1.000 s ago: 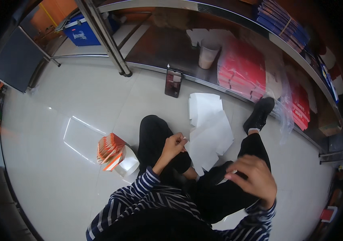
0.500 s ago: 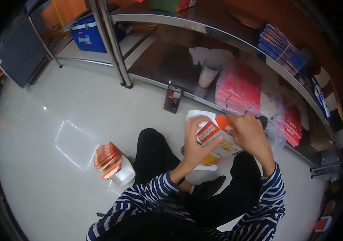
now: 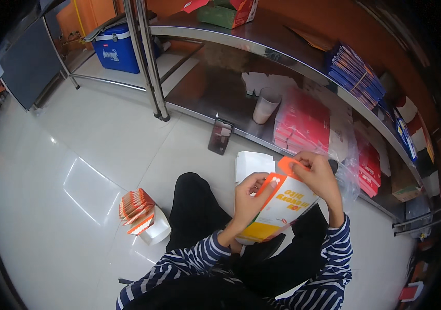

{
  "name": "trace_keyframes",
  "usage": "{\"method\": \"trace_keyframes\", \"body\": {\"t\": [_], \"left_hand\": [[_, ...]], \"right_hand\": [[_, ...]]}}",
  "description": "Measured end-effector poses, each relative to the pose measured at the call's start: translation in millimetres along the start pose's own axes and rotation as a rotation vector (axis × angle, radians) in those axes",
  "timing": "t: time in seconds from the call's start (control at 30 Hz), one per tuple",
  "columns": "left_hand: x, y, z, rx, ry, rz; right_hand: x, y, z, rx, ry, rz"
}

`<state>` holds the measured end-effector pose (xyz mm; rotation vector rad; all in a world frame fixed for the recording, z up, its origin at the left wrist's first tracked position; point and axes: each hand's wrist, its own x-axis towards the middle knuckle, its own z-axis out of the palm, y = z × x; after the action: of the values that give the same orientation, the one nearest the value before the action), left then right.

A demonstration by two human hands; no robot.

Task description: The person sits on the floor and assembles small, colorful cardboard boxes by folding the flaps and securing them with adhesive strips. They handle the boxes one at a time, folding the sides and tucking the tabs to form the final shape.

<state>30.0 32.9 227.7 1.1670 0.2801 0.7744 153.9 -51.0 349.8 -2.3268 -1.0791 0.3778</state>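
A folding food carton (image 3: 288, 199), white and yellow with orange end flaps, is tilted between my two hands over my crossed legs. My left hand (image 3: 249, 201) grips its orange edge on the left, fingertips bent behind the flap. At the upper end, the fingers of my right hand (image 3: 314, 175) pinch the raised orange flap. What lies inside the carton is hidden. Just beyond my left hand a plain white carton (image 3: 254, 164) rests on the floor.
Left of my knee stands a white container (image 3: 159, 230) beside folded orange-and-white card pieces (image 3: 136, 209). A phone (image 3: 220, 137) leans against the steel shelf (image 3: 199, 85), which bears a cup (image 3: 267, 106) and red cartons in plastic (image 3: 303, 121). A blue cooler (image 3: 117, 49) is far left.
The carton has turned and come lower, so its printed broad face shows more. My left hand has shifted down along its edge. The white carton on the floor is now more exposed.
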Motion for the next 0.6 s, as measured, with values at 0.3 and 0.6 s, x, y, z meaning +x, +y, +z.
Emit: {"method": "trace_keyframes", "body": {"t": [0.3, 0.6], "left_hand": [[-5.8, 14.8, 2.8, 0.331, 0.091, 0.273], [0.7, 5.7, -3.9, 0.311, -0.102, 0.256]], "right_hand": [[1.0, 4.1, 0.1, -0.071, -0.079, -0.101], [7.7, 7.6, -1.2, -0.285, -0.506, -0.091]]}}
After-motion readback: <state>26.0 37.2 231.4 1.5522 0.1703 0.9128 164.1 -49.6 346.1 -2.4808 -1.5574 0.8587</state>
